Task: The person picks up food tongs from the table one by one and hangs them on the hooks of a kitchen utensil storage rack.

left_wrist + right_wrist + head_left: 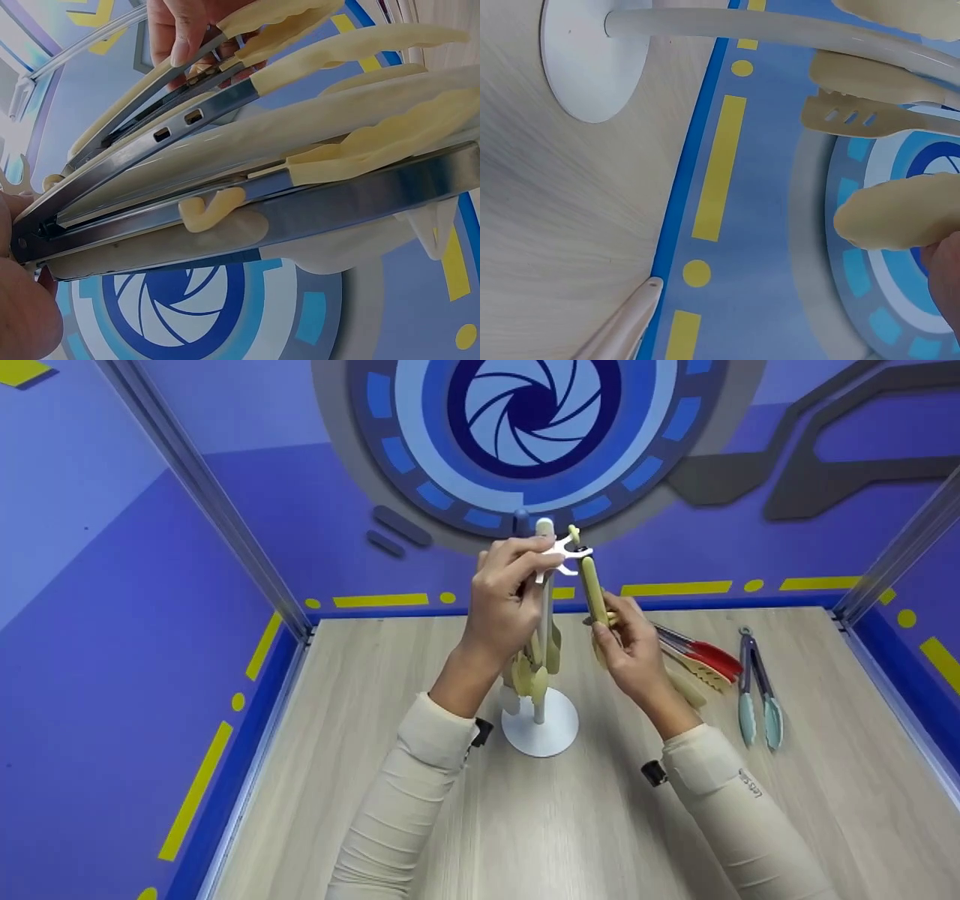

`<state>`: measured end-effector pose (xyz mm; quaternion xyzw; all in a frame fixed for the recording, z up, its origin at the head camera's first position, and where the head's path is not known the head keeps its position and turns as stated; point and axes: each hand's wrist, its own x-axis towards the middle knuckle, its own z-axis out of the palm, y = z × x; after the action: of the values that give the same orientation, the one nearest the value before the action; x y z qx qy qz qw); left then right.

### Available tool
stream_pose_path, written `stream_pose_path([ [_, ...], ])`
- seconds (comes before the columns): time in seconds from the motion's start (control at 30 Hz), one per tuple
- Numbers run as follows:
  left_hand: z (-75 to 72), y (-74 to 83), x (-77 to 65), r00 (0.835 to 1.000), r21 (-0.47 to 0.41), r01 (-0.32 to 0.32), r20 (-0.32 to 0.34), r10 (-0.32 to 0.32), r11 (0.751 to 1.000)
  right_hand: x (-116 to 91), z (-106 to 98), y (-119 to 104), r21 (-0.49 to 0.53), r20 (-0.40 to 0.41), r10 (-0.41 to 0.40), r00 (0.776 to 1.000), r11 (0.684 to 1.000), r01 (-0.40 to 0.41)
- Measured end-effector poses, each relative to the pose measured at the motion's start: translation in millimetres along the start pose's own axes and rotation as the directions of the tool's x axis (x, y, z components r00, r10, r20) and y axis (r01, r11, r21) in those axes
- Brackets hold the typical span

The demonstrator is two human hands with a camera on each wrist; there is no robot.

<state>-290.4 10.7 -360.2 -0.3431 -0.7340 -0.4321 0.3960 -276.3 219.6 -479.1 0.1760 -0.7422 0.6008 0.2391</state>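
A white utensil stand rises from a round base [559, 739]. My left hand [506, 592] grips the white hooked rack [564, 556] at its top. My right hand [636, 649] holds yellow tongs [593, 585] by the middle, their hinge end up against a rack hook. In the left wrist view, right-hand fingers pinch these tongs [124, 112] beside other hanging tongs [296, 73] with yellow scalloped heads. A yellow head of the held tongs [896, 214] shows in the right wrist view. A slotted turner [862, 118] hangs near the white pole [780, 28].
On the table's right lie red-headed tongs [712, 656], a yellow slotted utensil [705, 671] and grey tongs with teal heads [763, 720]. A beige utensil [686, 690] lies partly behind my right wrist. Blue panels [390, 562] border the wooden table [337, 720].
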Motion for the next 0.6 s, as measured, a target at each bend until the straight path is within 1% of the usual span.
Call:
stream_pose_path([
  [0.13, -0.3, -0.9, -0.5, 1.0, -0.005, 0.001, 0.005, -0.001, 1.0, -2, 3, 3, 0.016, -0.004, 0.006, 1.0, 1.0, -0.006],
  [0.27, -0.8, -2.4, -0.7, 1.0, -0.014, 0.005, 0.004, -0.005, 1.0, -6, 9, 7, 0.054, 0.001, 0.011, 1.0, 0.998, -0.011],
  [0.37, -0.7, -2.5, -0.3, 1.0, -0.015, 0.008, 0.005, -0.008, 1.0, -8, 15, 11, 0.07, -0.007, -0.023, 1.0, 0.997, 0.024],
  [0.47, -0.9, -1.6, -0.4, 1.0, -0.013, 0.013, 0.002, -0.013, 1.0, -12, 21, 13, 0.064, -0.021, -0.065, 0.998, 0.996, 0.066],
  [0.6, 0.1, 0.5, -0.4, 1.0, -0.01, 0.016, 0.006, -0.016, 1.0, -16, 26, 15, 0.05, -0.038, -0.07, 0.997, 0.996, 0.072],
])
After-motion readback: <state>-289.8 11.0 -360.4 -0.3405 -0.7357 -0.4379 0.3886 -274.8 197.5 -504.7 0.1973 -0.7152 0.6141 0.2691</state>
